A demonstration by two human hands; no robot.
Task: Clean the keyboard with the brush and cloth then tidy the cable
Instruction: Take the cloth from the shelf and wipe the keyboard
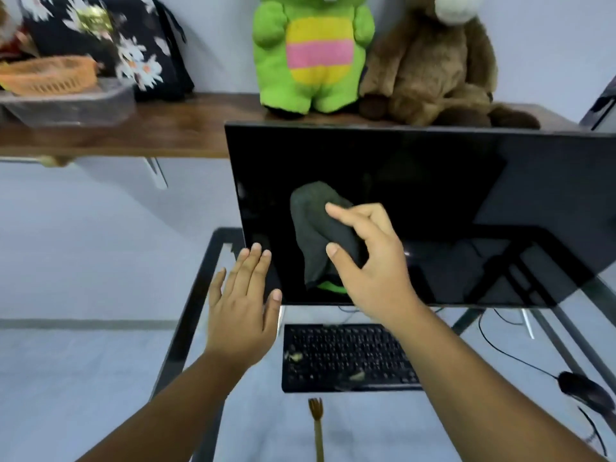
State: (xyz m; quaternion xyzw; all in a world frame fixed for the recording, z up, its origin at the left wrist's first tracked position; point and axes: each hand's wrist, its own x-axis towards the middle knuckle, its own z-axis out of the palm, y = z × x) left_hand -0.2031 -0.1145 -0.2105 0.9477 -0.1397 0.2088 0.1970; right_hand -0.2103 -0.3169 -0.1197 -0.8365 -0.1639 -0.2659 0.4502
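A black keyboard point(346, 356) lies on the glass desk below the monitor, with bits of debris on its keys. My right hand point(370, 258) is raised in front of the dark monitor screen and grips a dark grey cloth point(313, 228) with a green edge. My left hand point(243, 298) is flat with fingers spread at the monitor's lower left corner, holding nothing. A thin brown brush point(317, 425) lies on the glass in front of the keyboard. A black cable point(510, 355) runs from behind the monitor to the mouse on the right.
The black monitor point(466, 201) stands behind the keyboard. A black mouse point(585, 391) sits at the right. The desk has a black metal frame point(190, 311). A wooden shelf point(166, 128) above holds a green plush, a brown plush, a floral bag and a plastic tub.
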